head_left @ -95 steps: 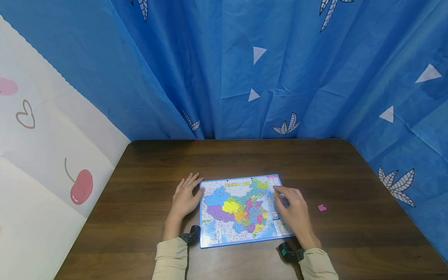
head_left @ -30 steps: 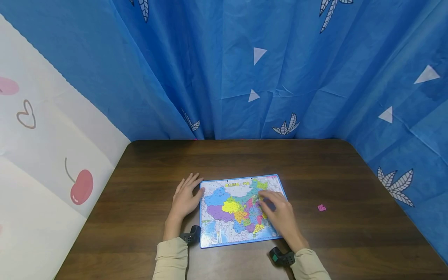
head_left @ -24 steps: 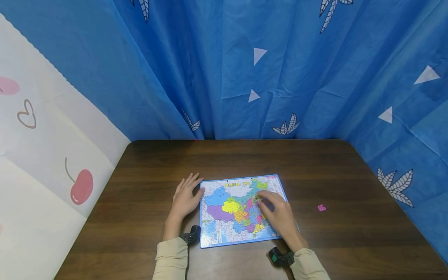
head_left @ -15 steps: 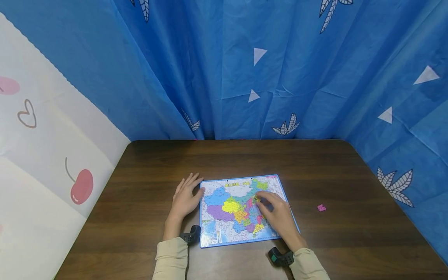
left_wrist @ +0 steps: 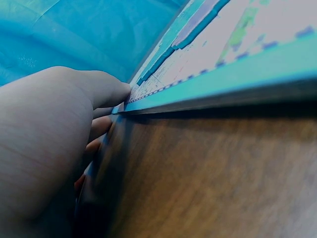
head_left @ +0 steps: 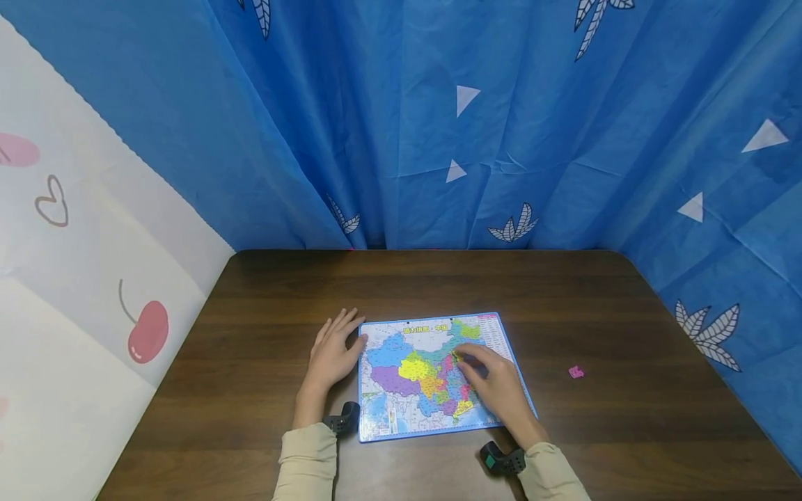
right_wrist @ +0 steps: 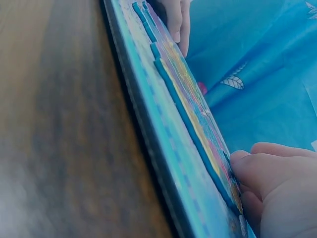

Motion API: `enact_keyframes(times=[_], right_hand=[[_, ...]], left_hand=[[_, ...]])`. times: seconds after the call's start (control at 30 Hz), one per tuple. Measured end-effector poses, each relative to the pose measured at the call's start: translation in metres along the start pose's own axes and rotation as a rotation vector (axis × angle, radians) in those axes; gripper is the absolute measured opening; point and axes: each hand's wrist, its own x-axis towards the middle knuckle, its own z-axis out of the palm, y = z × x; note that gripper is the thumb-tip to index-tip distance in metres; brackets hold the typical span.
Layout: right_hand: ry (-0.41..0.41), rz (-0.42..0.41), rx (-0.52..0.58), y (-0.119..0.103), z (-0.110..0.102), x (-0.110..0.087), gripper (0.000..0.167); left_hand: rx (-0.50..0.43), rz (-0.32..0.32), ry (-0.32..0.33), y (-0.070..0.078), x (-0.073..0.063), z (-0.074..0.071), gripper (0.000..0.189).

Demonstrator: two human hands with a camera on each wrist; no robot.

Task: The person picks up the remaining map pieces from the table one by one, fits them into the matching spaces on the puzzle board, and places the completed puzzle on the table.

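A blue-edged map puzzle board (head_left: 376, 426) lies flat on the table, covered with coloured pieces. My left hand (head_left: 332, 358) rests at its left edge with fingers spread; in the left wrist view the thumb (left_wrist: 111, 89) touches the board's rim. Over the upper right of the map, my right hand (head_left: 498, 383) pinches a small yellow-green puzzle piece (head_left: 458, 356) between thumb and forefinger, mostly hidden by the fingertips. The right wrist view has that thumb (right_wrist: 242, 161) low beside the raised layer of pieces (right_wrist: 190, 116).
A loose pink puzzle piece (head_left: 576, 372) lies on the dark wooden table (head_left: 626, 313), right of the board. Blue curtains (head_left: 426, 202) hang behind the far table edge, and a white patterned cloth (head_left: 81, 292) is at the left.
My right hand has moved left from the board's right side to the coloured map with the small piece, then only shifted slightly left. The left hand has stayed in place.
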Motion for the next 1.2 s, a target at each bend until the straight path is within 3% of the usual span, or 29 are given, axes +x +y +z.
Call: enact_keyframes(times=[0.33,0.7,1.2], right_hand=[[-0.010,-0.005,-0.013,0.0005,0.0018,0.0003,0.032],[0.010,0.059,-0.053,0.0014,-0.0005,-0.0008,0.030],[-0.029,-0.007,-0.092,-0.0011,-0.0012,0.0013,0.025]], left_hand=[[0.002,-0.029,-0.041,-0.0020,0.0009,-0.0007,0.049],[0.001,-0.009,-0.017,-0.0010,0.0003,0.0014,0.048],[0.006,-0.026,-0.026,0.0008,0.0002,-0.0017,0.049]])
